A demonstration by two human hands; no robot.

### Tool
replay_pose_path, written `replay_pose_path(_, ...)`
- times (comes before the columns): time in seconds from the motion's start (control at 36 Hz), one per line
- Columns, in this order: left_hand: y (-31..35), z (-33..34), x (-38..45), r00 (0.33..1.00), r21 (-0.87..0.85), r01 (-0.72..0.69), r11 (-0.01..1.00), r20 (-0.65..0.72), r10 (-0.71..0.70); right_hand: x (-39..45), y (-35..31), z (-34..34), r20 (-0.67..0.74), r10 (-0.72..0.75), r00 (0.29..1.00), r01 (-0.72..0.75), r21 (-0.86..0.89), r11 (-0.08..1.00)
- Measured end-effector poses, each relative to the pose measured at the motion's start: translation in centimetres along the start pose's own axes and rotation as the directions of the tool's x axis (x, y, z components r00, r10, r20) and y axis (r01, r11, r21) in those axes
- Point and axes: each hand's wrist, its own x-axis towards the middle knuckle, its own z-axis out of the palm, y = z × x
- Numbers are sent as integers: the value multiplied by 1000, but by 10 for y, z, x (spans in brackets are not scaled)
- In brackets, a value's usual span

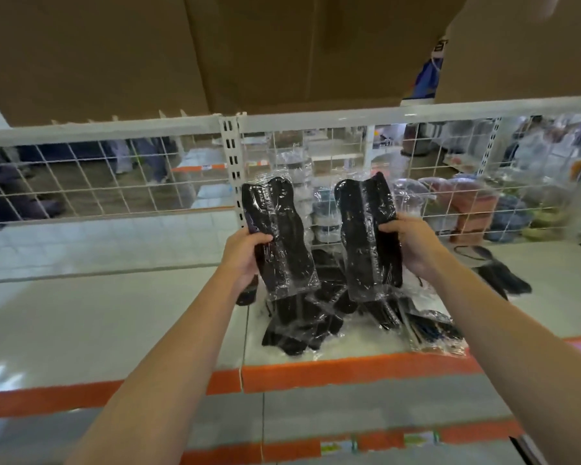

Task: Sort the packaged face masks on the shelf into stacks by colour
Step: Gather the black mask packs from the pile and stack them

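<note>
- My left hand (245,253) grips one black mask pack (279,239), held upright over the shelf (114,317).
- Right hand (413,245) grips another black pack (369,236) just beside it, also upright.
- Pile of black packs (322,313) lies under both, near the shelf's orange front edge.

Nothing is reading clearly from here: the print on the cardboard box (445,45) is cut off, and the shelf-edge price labels (336,446) are blurring out.

Black masks (284,236) in clear wrap, white shelf (114,317) with orange edge, brown boxes (114,55)
</note>
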Motion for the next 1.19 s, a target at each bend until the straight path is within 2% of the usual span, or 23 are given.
replay_pose_path(0.08, 4, 1, 1, 985, -156, -13, 988, -172, -14, 1, -5, 14, 13, 33, 999, -35, 240, 970)
replay_pose_path(0.14, 5, -3, 3, 962, -300, -48, 953, -270, -37, 4, -5, 28, 47, 76, 996, -90, 479, 873)
replay_pose_path(0.19, 6, -6, 1, 951, -377, -88, 922, -306, -35, 9, 2, 52, 52, 110, 993, -120, 538, 834)
replay_pose_path(0.31, 5, -6, -8, 942, -436, -102, 894, -331, -54, 15, 33, 112, 68, 239, 969, -248, 292, 924)
replay_pose_path(0.39, 7, -8, -18, 960, -393, -92, 915, -278, -22, 9, 47, 154, 150, 278, 949, -310, 267, 912)
replay_pose_path(0.5, 12, -34, -30, 979, -132, -168, 977, -136, 150, 9, 48, 193, 186, 211, 960, -262, 319, 911)
replay_pose_path(0.58, 15, -53, -29, 949, 159, -311, 937, -8, 317, 13, 50, 218, 135, 176, 975, -210, 305, 929)
replay_pose_path(0.64, 20, -60, -29, 937, 245, -345, 906, 43, 345, 12, 50, 236, 75, 149, 986, -163, 254, 953)
replay_pose_path(0.69, 26, -66, -30, 925, 253, -373, 893, 28, 378, 10, 50, 251, 80, 105, 991, -120, 210, 970)
replay_pose_path(0.81, 33, -91, -23, 953, 204, -280, 938, -61, 297, 9, 43, 270, 219, 72, 973, -92, 81, 993)
replay_pose_path(0.89, 40, -107, -12, 971, 179, -211, 961, -72, 227, 12, 44, 276, 233, 135, 963, -126, -52, 991)
replay_pose_path(1.0, 63, -135, 6, 970, -64, -169, 984, -187, 154, 20, 51, 279, 60, 219, 974, -207, -153, 966)
replay_pose_path(1.06, 73, -152, 16, 977, 17, -111, 994, -179, 112, 26, 56, 274, -46, 153, 987, -160, -275, 948)
replay_pose_path(1.11, 77, -168, 26, 989, 169, -29, 985, -138, 52, 30, 61, 267, -91, 66, 994, -98, -423, 901)
replay_pose_path(1.19, 75, -176, 30, 999, 338, 43, 940, -42, -31, 24, 65, 262, -23, 18, 1000, -27, -497, 867)
